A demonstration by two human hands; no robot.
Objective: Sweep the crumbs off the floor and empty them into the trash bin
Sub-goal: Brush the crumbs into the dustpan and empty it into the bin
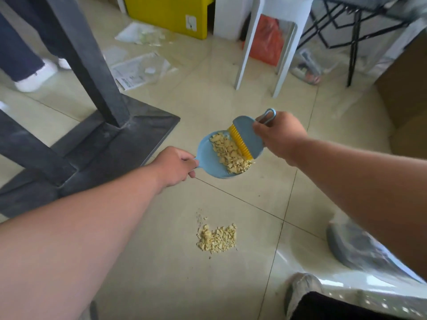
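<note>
My left hand (174,166) grips the short handle of a small blue dustpan (208,161), held above the floor. Pale yellow crumbs (230,153) lie in the pan. My right hand (280,132) holds a blue hand brush (247,137) by its looped handle, and its yellow bristles rest against the crumbs at the pan's open edge. A second heap of crumbs (217,237) lies on the beige floor tiles below the pan. No trash bin is plainly in view.
A dark metal table base (97,139) stands at left, a person's white shoes (34,77) behind it. White stool legs (245,54), an orange bag (265,40), a yellow box (168,12) and loose papers (138,70) lie farther back. A cardboard box (404,84) sits right. My shoes (346,245) are lower right.
</note>
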